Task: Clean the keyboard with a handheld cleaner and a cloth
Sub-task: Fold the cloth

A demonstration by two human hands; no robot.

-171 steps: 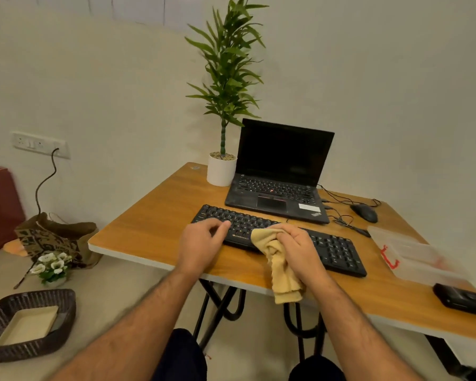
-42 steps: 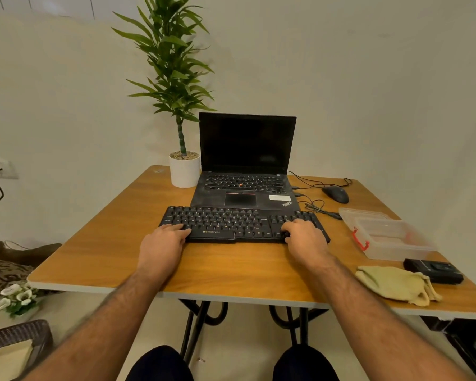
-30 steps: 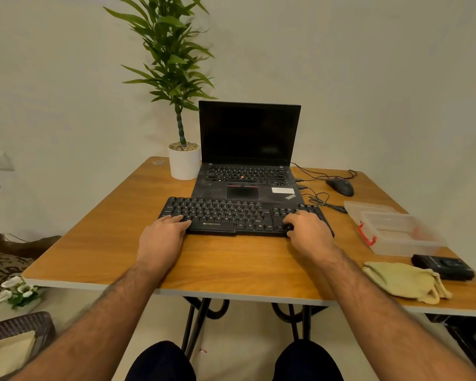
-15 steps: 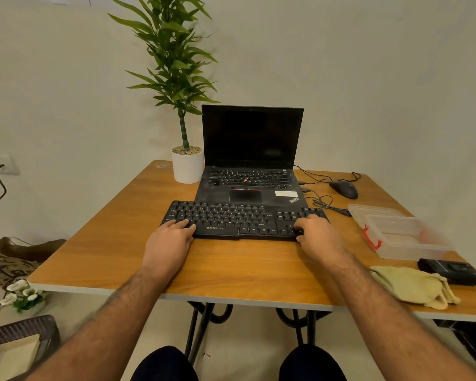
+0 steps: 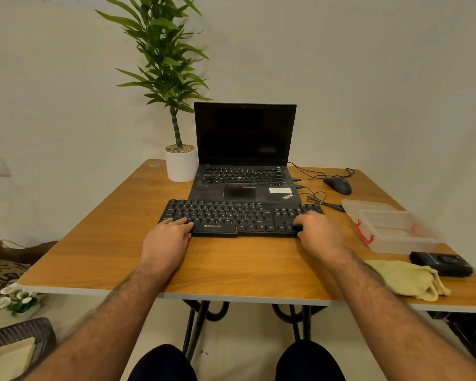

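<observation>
The black keyboard point(image 5: 237, 217) lies across the wooden table point(image 5: 231, 268), its back edge against the open laptop point(image 5: 245, 149). My left hand point(image 5: 166, 239) holds the keyboard's front left corner, fingers over the keys and thumb at the front edge. My right hand point(image 5: 318, 233) grips the right end, fingers curled over the keys. The yellow cloth point(image 5: 407, 279) lies crumpled near the table's front right edge, beside my right forearm. Just behind it rests the black handheld cleaner point(image 5: 441, 264).
A clear plastic box point(image 5: 390, 229) with a red latch stands at the right. A wired mouse point(image 5: 338, 185) and its cable lie behind it. A potted plant point(image 5: 180, 166) stands left of the laptop. On the floor at left sits a wicker basket point(image 5: 17, 339).
Earlier my right hand wiped the keys with the cloth; the cloth now lies on the table at right. Both hands have stayed on the keyboard's ends over the last second.
</observation>
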